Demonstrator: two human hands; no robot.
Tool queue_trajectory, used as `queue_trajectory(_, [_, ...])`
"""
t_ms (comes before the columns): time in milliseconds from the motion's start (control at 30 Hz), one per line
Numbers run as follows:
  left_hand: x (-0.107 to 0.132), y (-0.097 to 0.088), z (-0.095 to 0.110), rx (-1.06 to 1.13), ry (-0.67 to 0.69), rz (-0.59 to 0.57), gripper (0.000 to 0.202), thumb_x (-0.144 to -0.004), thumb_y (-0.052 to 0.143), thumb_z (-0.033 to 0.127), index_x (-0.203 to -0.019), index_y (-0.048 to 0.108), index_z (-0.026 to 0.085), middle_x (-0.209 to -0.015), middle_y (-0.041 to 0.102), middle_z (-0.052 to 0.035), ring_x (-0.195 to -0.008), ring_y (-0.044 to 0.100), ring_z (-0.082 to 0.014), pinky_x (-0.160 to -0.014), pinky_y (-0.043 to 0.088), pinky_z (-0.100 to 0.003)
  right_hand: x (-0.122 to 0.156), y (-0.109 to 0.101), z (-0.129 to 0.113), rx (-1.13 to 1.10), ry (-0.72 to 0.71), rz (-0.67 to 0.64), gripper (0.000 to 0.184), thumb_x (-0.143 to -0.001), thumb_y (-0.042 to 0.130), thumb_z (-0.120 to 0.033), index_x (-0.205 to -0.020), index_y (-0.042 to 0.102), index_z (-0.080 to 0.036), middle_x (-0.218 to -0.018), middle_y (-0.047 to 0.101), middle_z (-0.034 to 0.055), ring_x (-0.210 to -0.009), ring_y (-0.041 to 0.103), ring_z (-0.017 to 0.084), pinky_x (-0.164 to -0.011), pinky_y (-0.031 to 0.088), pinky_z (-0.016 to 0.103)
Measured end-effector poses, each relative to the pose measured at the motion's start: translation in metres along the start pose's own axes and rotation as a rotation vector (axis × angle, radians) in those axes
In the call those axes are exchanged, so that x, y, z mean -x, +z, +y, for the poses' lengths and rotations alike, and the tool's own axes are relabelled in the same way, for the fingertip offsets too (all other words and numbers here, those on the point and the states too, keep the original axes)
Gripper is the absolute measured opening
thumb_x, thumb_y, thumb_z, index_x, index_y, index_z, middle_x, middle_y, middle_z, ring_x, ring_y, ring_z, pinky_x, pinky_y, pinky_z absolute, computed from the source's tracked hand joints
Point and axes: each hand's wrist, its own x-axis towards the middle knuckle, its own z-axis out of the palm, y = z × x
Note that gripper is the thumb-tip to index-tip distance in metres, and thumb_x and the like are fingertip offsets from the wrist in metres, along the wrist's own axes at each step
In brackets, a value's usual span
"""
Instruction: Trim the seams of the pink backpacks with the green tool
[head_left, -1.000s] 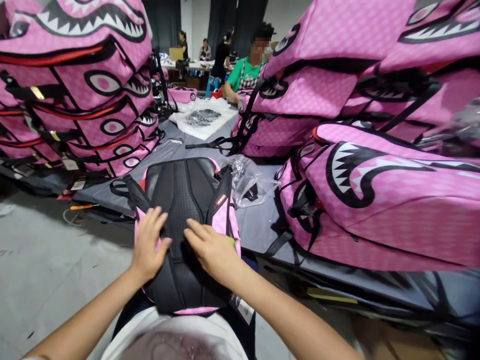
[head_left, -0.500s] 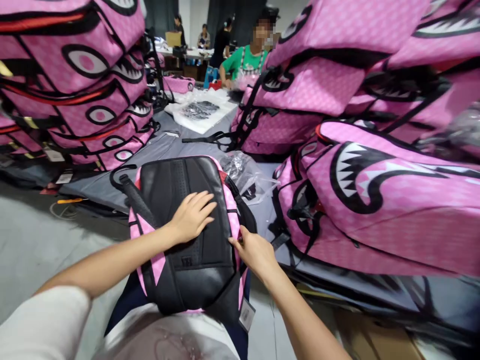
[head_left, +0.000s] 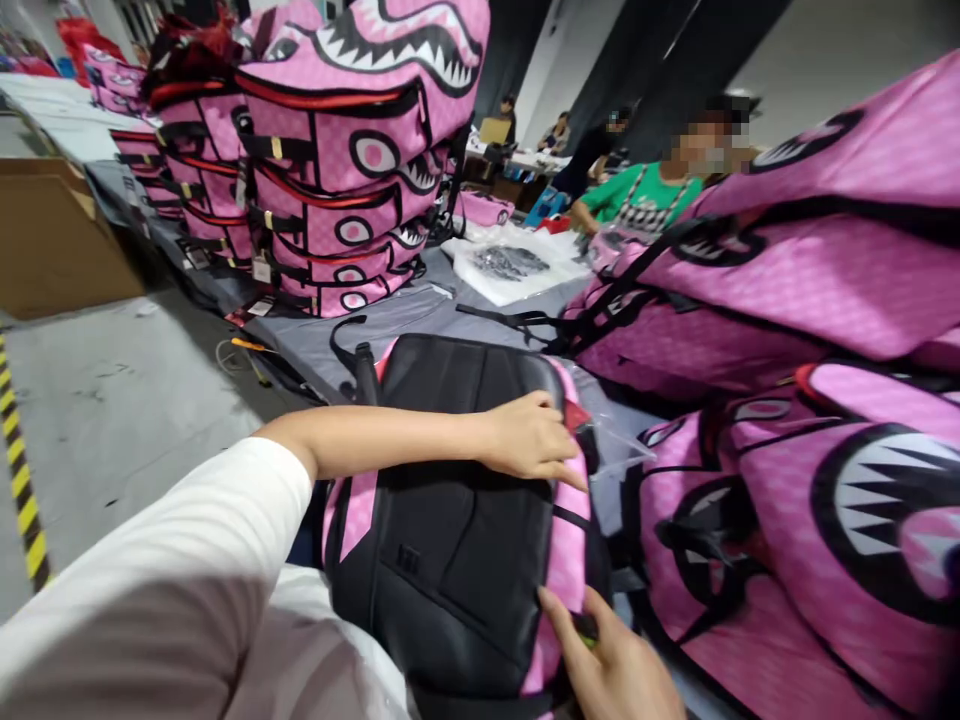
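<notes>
A pink and black backpack lies before me with its black padded back panel up, its near end against my lap. My left hand reaches across the panel, its bent fingers gripping the far-right pink edge near a small red patch. Lower on the same side is my right hand, thumb and fingers closed beside the pink side panel. In it shows a small dark and yellow-green thing, mostly hidden by the fingers; its kind I cannot tell. A black shoulder strap sticks out at the upper left.
Stacked pink backpacks rise at the back left, and more backpacks crowd the right. Clear plastic bags lie on the grey table cover. A person in green works behind. A cardboard box stands left.
My left hand has moved from the middle of the back panel to its right edge. My right hand is lower along the side. The view has swung left.
</notes>
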Motion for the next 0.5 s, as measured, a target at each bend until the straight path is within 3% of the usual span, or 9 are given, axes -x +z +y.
queue_trajectory(133, [-0.006, -0.015, -0.021, -0.077, 0.050, -0.003, 0.054, -0.101, 0.040, 0.056, -0.098, 0.077, 0.017, -0.095, 0.076, -0.0114, -0.111, 0.056, -0.0286, -0.120, 0.020, -0.053, 0.018, -0.006, 0.012, -0.010, 0.078, -0.015, 0.066, -0.079, 0.034, -0.074, -0.100, 0.068, -0.022, -0.055, 0.064, 0.0077, -0.066, 0.070, 0.035, -0.061, 0.046, 0.037])
queue_trajectory(267, [-0.002, -0.008, -0.044, -0.144, -0.069, -0.021, 0.056, -0.102, 0.037, 0.053, -0.105, 0.075, 0.012, -0.104, 0.074, -0.0152, -0.127, 0.049, -0.0346, -0.121, 0.019, -0.059, 0.012, 0.010, 0.020, -0.036, 0.141, -0.029, 0.068, -0.078, 0.033, -0.072, -0.108, 0.066, -0.020, -0.063, 0.069, 0.0106, -0.074, 0.073, 0.037, -0.067, 0.049, 0.040])
queue_trajectory(333, [0.002, -0.003, -0.040, -0.127, -0.089, -0.002, 0.055, -0.100, 0.043, 0.055, -0.104, 0.076, 0.011, -0.106, 0.073, -0.0165, -0.129, 0.047, -0.0371, -0.120, 0.020, -0.062, 0.006, 0.018, 0.024, -0.031, 0.149, -0.036, 0.070, -0.079, 0.033, -0.071, -0.114, 0.065, -0.018, -0.069, 0.072, 0.0124, -0.079, 0.074, 0.038, -0.070, 0.050, 0.041])
queue_trajectory(500, [0.012, 0.000, -0.006, 0.017, 0.075, -0.090, 0.058, -0.091, 0.056, 0.063, -0.105, 0.075, 0.010, -0.104, 0.073, -0.0172, -0.110, 0.059, -0.0353, -0.119, 0.023, -0.061, -0.011, 0.021, 0.023, -0.003, 0.149, -0.053, 0.071, -0.082, 0.034, -0.069, -0.115, 0.066, -0.016, -0.064, 0.071, 0.0113, -0.079, 0.074, 0.038, -0.068, 0.051, 0.042])
